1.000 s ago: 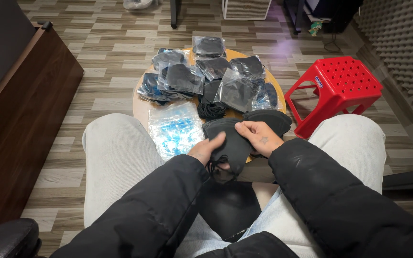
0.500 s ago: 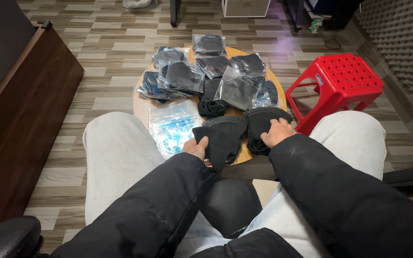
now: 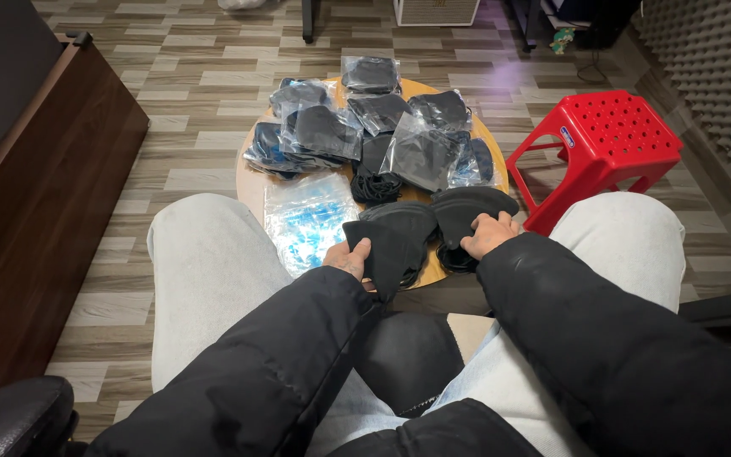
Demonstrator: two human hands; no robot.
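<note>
- Black masks: one (image 3: 391,245) gripped by our left hand (image 3: 347,258), thumb on top, at the near edge of the round wooden table (image 3: 251,182).
- Our right hand (image 3: 486,234) grasps a second black mask (image 3: 467,207), just beside the first.
- Bagged masks (image 3: 420,152) piled behind; a clear bag with blue print (image 3: 306,222) lies to the left.
- Red plastic stool (image 3: 607,140) stands right of the table.
</note>
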